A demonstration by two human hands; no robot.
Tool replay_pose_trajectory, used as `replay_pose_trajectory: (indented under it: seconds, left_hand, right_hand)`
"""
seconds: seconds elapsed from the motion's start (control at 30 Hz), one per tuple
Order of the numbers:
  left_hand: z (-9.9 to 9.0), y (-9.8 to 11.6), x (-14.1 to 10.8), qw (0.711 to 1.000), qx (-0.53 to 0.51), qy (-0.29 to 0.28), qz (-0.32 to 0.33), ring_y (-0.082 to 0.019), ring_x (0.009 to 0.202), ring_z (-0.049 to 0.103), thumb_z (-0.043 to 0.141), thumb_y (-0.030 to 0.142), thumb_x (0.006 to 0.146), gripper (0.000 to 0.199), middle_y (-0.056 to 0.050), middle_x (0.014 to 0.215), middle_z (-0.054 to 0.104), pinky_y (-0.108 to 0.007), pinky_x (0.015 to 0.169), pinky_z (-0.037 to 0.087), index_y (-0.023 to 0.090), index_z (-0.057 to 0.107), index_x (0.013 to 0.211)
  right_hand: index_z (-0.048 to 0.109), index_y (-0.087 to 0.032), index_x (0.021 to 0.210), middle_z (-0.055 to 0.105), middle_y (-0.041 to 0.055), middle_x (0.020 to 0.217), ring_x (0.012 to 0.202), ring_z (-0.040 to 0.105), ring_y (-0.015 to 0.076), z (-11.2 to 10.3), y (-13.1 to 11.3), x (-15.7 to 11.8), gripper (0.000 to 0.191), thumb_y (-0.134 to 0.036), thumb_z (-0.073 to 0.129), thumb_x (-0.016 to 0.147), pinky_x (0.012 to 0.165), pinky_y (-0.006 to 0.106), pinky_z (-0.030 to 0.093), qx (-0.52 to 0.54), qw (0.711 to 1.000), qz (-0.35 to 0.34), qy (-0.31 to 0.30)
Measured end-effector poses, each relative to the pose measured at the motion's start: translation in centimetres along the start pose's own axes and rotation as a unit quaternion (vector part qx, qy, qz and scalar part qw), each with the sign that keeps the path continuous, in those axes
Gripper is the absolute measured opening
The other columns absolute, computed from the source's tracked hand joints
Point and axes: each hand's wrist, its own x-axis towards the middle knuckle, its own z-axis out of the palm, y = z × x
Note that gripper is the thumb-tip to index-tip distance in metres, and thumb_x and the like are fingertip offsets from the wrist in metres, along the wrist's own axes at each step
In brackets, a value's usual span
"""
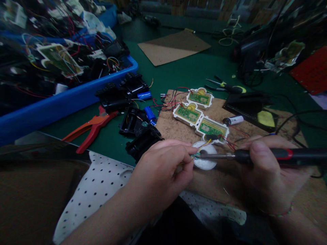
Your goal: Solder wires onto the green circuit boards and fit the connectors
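My right hand point(270, 170) is closed round the black and red handle of a soldering iron point(270, 155). Its metal tip reaches left to a small green circuit board point(196, 155), which my left hand point(168, 166) pinches between thumb and fingers. The board is over a round whitish disc point(208, 160), and my fingers partly hide it. Yellowish wires run from the small board up to the nearest of three white-framed circuit modules point(212, 127). A silver cylindrical cell point(234, 120) lies right of that module.
On the left, a blue bin point(76, 95) overflows with wired parts. Orange-red cutters point(94, 127), black housings point(139, 141) and blue cells point(144, 95) lie before it. Pliers point(227, 86) and a black holder with yellow sponge point(266, 119) are at right. Cardboard point(176, 46) lies behind.
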Motion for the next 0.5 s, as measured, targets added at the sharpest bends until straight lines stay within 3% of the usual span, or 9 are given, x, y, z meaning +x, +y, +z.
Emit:
replay_pose_trajectory:
  seconds: [0.3,0.5]
  left_hand:
    - [0.03,-0.06,-0.02,1.0,-0.002,-0.002,0.0,-0.014,0.104,0.07,0.066,0.007,0.084,0.013,0.001,0.106,0.077,-0.028,0.091,0.057,0.019,0.064,0.08]
    - [0.1,-0.17,-0.06,1.0,-0.001,-0.004,-0.006,-0.013,0.104,0.07,0.067,0.008,0.083,0.013,0.003,0.106,0.077,-0.028,0.092,0.056,0.02,0.063,0.08]
  right_hand:
    - [0.063,-0.021,0.061,0.063,-0.0022,0.061,0.056,0.055,0.013,-0.11,-0.31,0.13,0.022,-0.028,0.067,0.081,0.052,0.03,0.041,0.017,0.999,-0.001,0.032]
    - [0.063,-0.022,0.068,0.06,0.0004,0.065,0.056,0.054,0.0147,-0.06,-0.16,0.04,0.024,-0.032,0.062,0.09,0.051,0.033,0.039,0.044,0.997,0.008,0.063]
